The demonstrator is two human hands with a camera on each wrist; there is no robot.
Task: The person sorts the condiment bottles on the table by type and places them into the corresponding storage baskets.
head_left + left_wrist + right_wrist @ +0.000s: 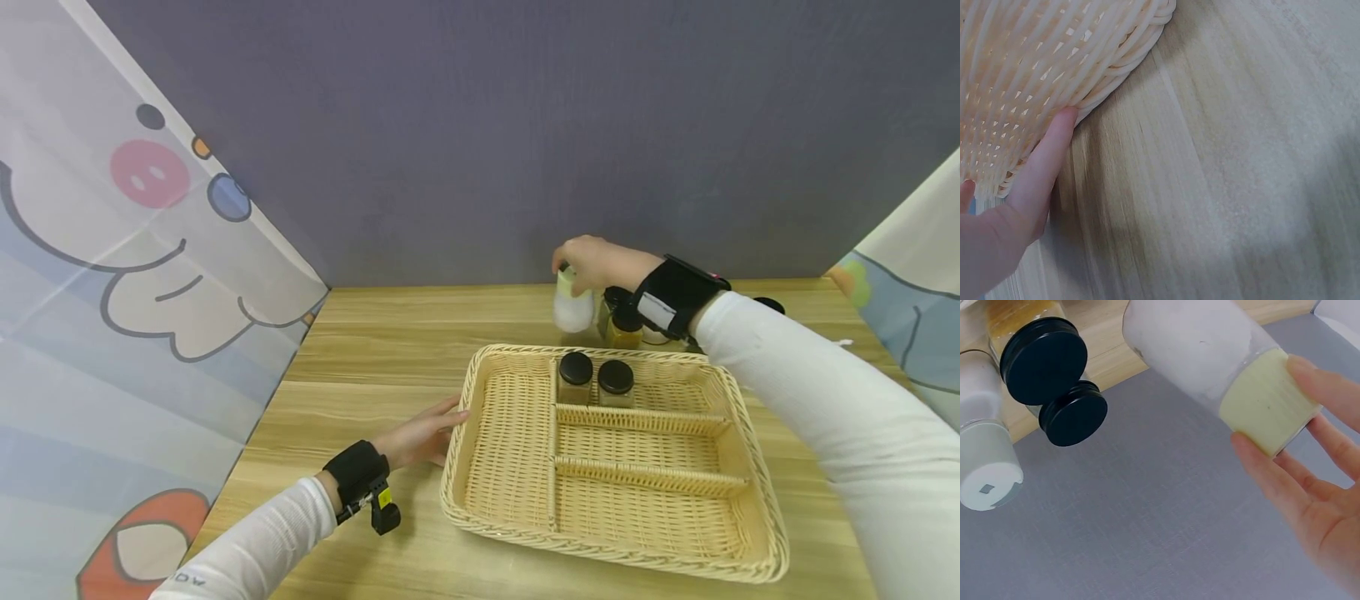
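My right hand holds a seasoning shaker by its pale yellow-green cap, thumb and fingers round it. White contents fill the clear body, seen closer in the right wrist view as a white-filled shaker. It is near the table's back edge; whether its base touches the wood I cannot tell. At the left side of a woven basket, my left hand grips the rim. One straight finger lies against the outer weave. Two black-lidded jars stand in the basket's back compartment.
Behind the basket stand more black-lidded jars, partly hidden by my right arm. A white-capped shaker is beside them in the right wrist view. A grey wall rises at the table's back; a printed curtain hangs at left.
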